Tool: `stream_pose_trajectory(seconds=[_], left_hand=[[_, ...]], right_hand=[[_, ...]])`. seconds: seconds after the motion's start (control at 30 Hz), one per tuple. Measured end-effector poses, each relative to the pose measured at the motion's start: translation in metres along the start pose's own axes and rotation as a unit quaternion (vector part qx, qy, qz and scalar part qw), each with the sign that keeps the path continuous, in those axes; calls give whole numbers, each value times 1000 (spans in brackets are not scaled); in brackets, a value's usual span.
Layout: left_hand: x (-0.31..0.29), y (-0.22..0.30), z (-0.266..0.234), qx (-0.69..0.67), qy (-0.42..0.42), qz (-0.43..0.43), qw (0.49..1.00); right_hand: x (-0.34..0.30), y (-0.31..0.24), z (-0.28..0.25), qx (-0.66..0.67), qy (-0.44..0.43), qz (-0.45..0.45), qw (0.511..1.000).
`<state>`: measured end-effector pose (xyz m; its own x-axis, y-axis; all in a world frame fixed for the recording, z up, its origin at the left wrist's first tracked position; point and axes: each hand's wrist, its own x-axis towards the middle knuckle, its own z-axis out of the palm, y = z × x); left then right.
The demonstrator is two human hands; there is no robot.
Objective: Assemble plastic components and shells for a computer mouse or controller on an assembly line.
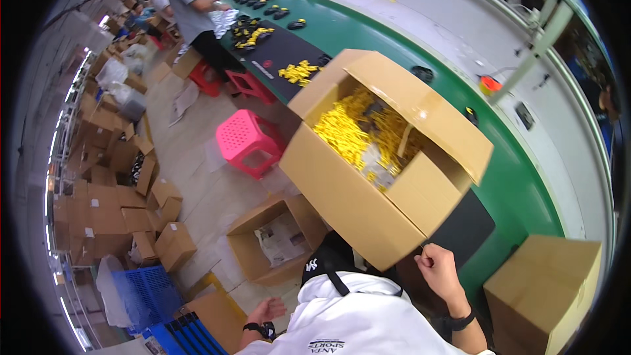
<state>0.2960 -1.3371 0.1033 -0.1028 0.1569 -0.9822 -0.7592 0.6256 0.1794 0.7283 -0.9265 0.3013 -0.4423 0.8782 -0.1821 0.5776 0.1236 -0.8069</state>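
A large open cardboard box (355, 204) full of small yellow parts (342, 133) stands tilted across the view in front of me, against the green worktable (526, 187). Some dark and greyish pieces show among the yellow. Just below the box's near corner is my right hand (439, 268), its fingers curled into a loose fist; I see nothing in it, and whether it touches the cardboard I cannot tell. My left hand (268, 310) hangs low beside my body, fingers apart and holding nothing. Close to it on the floor sits an open carton (246, 250) with paper inside.
A pink stool (242, 138) and a red stool (250, 87) stand left of the table. Farther off, a person in grey (190, 3) works beside black-and-yellow items (250, 34). Stacked cartons (102, 213) and a blue crate (148, 292) line the left; a closed carton (542, 289) is at right.
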Motion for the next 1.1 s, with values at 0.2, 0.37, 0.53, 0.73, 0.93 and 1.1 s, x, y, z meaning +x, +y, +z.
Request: stream_pose_trajectory(seconds=[0.2,0.37,0.53,0.73,0.93,1.1], left_hand=[[0,100,-29,170,137,-148,965],[73,306,-37,179,128,-20,975],[114,523,23,286,49,163,943],[106,650,88,209,-21,215,954],[95,660,72,207,-58,195,957],[145,634,-4,63,2,44,997]], right_hand=[[105,-34,64,-221,60,-30,973],[134,-1,105,-224,37,104,968],[135,-17,119,-301,112,164,933],[176,-101,120,-263,121,198,937],[252,-124,137,-36,90,155,983],[331,-135,166,144,37,184,972]])
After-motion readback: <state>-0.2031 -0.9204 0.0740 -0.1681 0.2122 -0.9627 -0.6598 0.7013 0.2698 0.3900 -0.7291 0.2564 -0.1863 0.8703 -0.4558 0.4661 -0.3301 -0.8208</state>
